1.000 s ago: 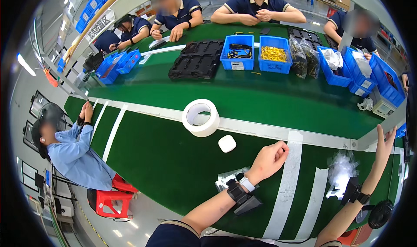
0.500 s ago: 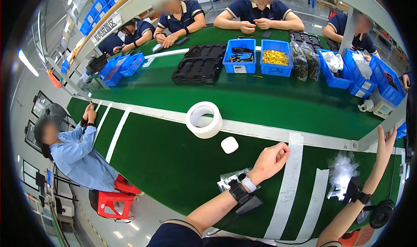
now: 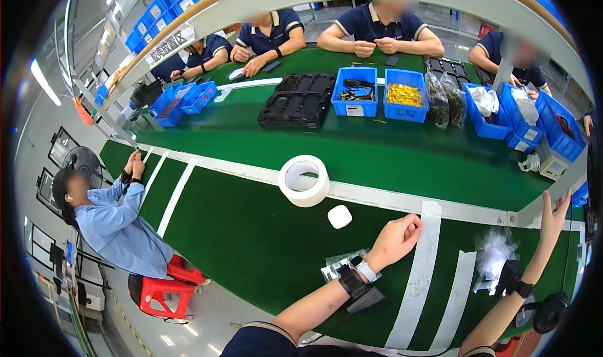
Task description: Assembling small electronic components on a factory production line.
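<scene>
Both hands are out over the green worktop [image 3: 251, 244] and neither holds anything that shows. Left hand [image 3: 396, 239] is curled into a loose fist, knuckles down on or just above the green surface beside a white stripe [image 3: 419, 281], with a black strap and a watch-like band on the wrist. Right hand [image 3: 554, 211] is raised at the far right edge of the view, fingers spread and open, palm turned inward; a black wrist strap sits below it on the forearm.

Nearest the left hand lies a small white rounded block [image 3: 339, 216], just up and to the left of the fist and not touching it. Beyond the block stands a wide roll of white tape [image 3: 304, 180], lying flat with its hole upward, at the edge of a white line. Under the left wrist is a small clear packet [image 3: 334, 270] — its contents are too small to tell. A crumpled clear plastic bag [image 3: 495, 256] lies near the right forearm.

Farther back on the worktop sit black moulded trays [image 3: 299, 99], a blue bin of dark parts [image 3: 355, 92] and a blue bin of yellow parts [image 3: 404, 96] — side by side. Other people sit along the far side, and a person in a light blue shirt [image 3: 116, 228] sits at the left on a red stool [image 3: 164, 291].
</scene>
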Action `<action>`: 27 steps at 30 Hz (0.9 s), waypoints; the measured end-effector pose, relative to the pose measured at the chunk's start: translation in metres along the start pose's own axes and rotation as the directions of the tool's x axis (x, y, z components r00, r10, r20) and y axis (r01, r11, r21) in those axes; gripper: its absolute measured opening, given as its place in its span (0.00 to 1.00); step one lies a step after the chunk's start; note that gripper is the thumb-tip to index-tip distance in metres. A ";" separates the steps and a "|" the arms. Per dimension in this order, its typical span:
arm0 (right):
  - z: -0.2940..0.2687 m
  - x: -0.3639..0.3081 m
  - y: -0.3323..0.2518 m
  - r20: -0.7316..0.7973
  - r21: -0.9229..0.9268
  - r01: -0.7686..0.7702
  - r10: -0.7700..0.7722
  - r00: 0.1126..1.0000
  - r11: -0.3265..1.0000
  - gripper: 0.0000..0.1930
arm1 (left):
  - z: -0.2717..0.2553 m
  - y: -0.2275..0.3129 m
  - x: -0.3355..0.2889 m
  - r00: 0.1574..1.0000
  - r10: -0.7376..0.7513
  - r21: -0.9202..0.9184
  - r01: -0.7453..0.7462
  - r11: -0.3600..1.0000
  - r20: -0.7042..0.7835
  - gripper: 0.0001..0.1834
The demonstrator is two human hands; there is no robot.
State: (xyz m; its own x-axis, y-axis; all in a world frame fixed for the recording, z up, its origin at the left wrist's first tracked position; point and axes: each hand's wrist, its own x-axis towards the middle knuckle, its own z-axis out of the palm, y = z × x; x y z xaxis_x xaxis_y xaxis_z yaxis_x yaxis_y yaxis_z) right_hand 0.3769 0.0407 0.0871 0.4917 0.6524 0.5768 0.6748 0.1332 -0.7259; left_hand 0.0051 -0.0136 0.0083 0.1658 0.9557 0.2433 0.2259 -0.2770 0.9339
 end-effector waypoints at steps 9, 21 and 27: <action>-0.005 -0.001 0.003 -0.028 -0.063 -0.006 0.005 1.000 0.998 0.36 | 0.001 0.003 0.001 1.000 -0.016 -0.031 0.017 0.999 0.018 0.04; -0.006 0.003 0.005 -0.023 -0.028 -0.018 0.017 1.000 0.999 0.36 | 0.003 0.004 0.001 1.000 -0.003 -0.033 0.003 0.999 0.009 0.04; -0.003 0.001 0.002 -0.020 0.022 0.016 -0.015 1.000 1.000 0.35 | 0.002 0.002 0.002 1.000 0.014 -0.011 -0.014 1.000 0.005 0.04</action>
State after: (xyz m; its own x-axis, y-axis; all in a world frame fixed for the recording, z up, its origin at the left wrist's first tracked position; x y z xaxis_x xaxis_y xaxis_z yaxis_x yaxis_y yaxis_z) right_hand 0.3804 0.0396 0.0873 0.4924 0.6352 0.5950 0.6702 0.1595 -0.7249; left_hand 0.0075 -0.0124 0.0107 0.1739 0.9512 0.2547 0.2129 -0.2889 0.9334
